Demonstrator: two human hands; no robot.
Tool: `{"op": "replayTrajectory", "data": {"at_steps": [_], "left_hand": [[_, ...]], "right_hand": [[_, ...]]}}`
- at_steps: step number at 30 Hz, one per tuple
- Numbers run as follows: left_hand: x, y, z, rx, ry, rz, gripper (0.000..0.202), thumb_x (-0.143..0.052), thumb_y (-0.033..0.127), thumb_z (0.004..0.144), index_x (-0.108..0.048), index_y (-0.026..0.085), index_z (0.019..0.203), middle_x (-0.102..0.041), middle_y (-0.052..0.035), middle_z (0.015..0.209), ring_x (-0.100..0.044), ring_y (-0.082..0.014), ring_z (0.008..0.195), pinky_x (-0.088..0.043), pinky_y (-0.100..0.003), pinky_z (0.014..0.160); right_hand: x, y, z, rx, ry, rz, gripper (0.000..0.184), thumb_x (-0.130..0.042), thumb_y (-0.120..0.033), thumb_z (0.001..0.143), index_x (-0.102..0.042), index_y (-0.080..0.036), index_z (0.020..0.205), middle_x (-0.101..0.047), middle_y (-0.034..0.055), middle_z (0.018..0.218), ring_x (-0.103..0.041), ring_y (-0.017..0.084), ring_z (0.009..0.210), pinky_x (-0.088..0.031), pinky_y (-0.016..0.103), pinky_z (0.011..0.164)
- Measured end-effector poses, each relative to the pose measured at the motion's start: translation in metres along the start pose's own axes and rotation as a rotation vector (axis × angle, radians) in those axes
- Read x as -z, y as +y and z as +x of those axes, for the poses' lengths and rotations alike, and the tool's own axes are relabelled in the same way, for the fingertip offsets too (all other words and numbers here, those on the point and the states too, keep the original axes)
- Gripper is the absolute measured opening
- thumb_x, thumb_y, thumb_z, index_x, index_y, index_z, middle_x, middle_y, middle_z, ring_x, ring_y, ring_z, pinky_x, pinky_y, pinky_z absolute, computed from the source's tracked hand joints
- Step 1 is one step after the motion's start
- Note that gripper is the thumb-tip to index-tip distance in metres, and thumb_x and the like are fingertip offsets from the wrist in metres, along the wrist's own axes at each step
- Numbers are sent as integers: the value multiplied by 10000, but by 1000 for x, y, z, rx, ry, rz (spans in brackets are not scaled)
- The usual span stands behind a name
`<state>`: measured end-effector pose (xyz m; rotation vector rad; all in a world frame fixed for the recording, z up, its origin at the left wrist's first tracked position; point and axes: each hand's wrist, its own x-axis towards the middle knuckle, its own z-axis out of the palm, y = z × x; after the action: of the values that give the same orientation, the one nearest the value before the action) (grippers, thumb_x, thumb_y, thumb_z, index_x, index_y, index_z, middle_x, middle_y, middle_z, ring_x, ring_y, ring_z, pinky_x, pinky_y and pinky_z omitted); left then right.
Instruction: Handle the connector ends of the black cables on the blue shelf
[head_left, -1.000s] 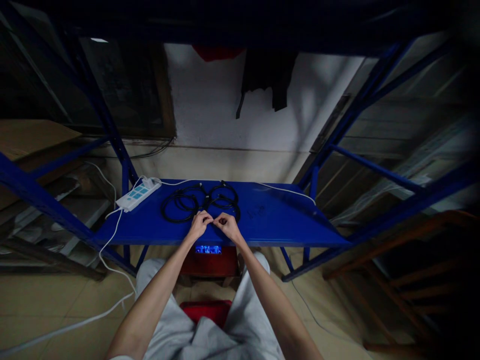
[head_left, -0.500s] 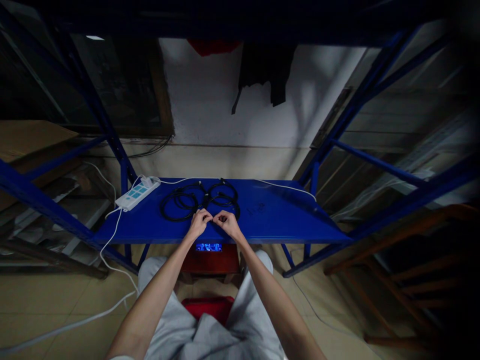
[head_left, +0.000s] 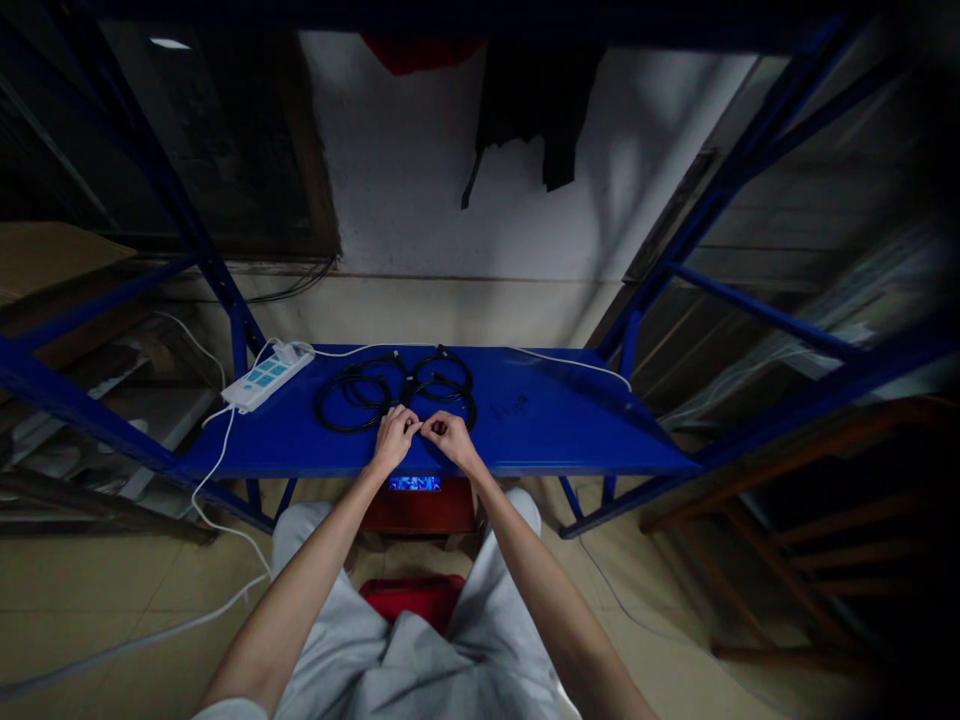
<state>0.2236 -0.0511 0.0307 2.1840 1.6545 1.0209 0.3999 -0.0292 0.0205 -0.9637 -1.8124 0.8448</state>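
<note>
On the blue shelf (head_left: 555, 430) lies a black cable (head_left: 341, 428), coiled into loops on the left and on the right that meet in the middle. My left hand (head_left: 395, 437) is at the near side of the loops, its thumb and fingers pinched together. Close beside it, my right hand (head_left: 448, 437) is pinched too, the fingertips of both hands almost touching. Whatever sits between the fingertips is too small and dark to make out. Both hands partly cover the near part of the cable.
A white power strip (head_left: 268, 380) with a plug in it lies at the shelf's left end, its white cord hanging to the floor. Another thin white cord (head_left: 570, 370) runs along the back edge. Below the front edge, a lit screen (head_left: 415, 483) rests on a red-brown stool (head_left: 420, 512).
The view has tipped slightly, so the shelf sits a little higher in the picture. My left hand has turned a bit, with its back more on top. Both hands stay pinched.
</note>
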Motion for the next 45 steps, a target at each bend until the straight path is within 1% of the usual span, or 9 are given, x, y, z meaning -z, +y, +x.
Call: {"op": "replayTrajectory", "data": {"at_steps": [10, 16, 21, 28, 32, 34, 37, 40, 45], "left_hand": [[0, 13, -14, 27, 91, 81, 190, -533, 258, 1000, -603, 212, 830, -638, -38, 876, -553, -212, 889, -401, -334, 806], [2, 20, -20, 83, 114, 66, 229, -549, 294, 996, -639, 212, 803, -642, -36, 812, -549, -204, 822, -410, -339, 830], [1, 22, -25, 87, 118, 108, 275, -528, 317, 1009, -708, 216, 827, -682, -55, 810, -562, -215, 824, -410, -352, 793], [-4, 28, -40, 51, 91, 191, 315, -451, 301, 1039, -750, 206, 1019, -701, -85, 897, -582, -239, 918, -416, -371, 859], [-5, 33, -49, 10, 44, 291, 333, -430, 295, 1040, -690, 194, 1222, -690, -99, 955, -573, -258, 973, -419, -386, 873], [-4, 36, -48, 1, 32, 332, 341, -443, 310, 1034, -672, 179, 1250, -687, -108, 975, -567, -271, 989, -422, -397, 866], [-2, 42, -41, 5, 32, 361, 306, -474, 319, 1020, -693, 166, 1170, -686, -124, 1005, -560, -299, 1024, -424, -424, 877], [-1, 46, -32, 6, 35, 372, 215, -514, 265, 991, -701, 179, 1053, -682, -127, 1005, -555, -314, 1052, -421, -440, 901], [-2, 47, -26, 15, 45, 351, 148, -532, 216, 971, -678, 196, 961, -676, -105, 960, -559, -290, 1010, -425, -417, 873]], "right_hand": [[2, 0, 0, 12, 28, -48, 115, -721, -293, 806, -759, -194, 853, -724, 57, 878, -590, 183, 792, -434, 288, 706], [2, -5, -1, -38, 23, 33, 165, -701, -335, 821, -756, -180, 829, -733, 46, 822, -546, 148, 641, -423, 281, 644], [2, -5, -3, -56, 24, 96, 193, -684, -353, 824, -735, -169, 848, -723, 49, 804, -574, 152, 659, -445, 269, 640], [2, -3, -2, -37, 36, 101, 164, -681, -313, 819, -736, -177, 892, -739, 53, 850, -632, 167, 729, -477, 279, 698], [1, -4, -2, -37, 49, 130, 153, -696, -307, 809, -731, -173, 874, -749, 58, 855, -663, 176, 739, -495, 288, 718], [2, -5, -2, -33, 53, 158, 158, -688, -317, 826, -721, -169, 871, -751, 66, 854, -689, 188, 760, -510, 296, 744], [3, -7, -3, -60, 46, 200, 209, -660, -377, 875, -699, -172, 892, -751, 74, 842, -724, 214, 791, -530, 306, 757], [4, -9, -3, -94, 34, 197, 269, -638, -442, 906, -689, -178, 916, -749, 73, 814, -731, 228, 781, -534, 310, 739], [6, -16, -4, -65, 38, 200, 312, -582, -474, 946, -679, -181, 984, -747, 64, 824, -719, 217, 799, -529, 316, 800]]}}
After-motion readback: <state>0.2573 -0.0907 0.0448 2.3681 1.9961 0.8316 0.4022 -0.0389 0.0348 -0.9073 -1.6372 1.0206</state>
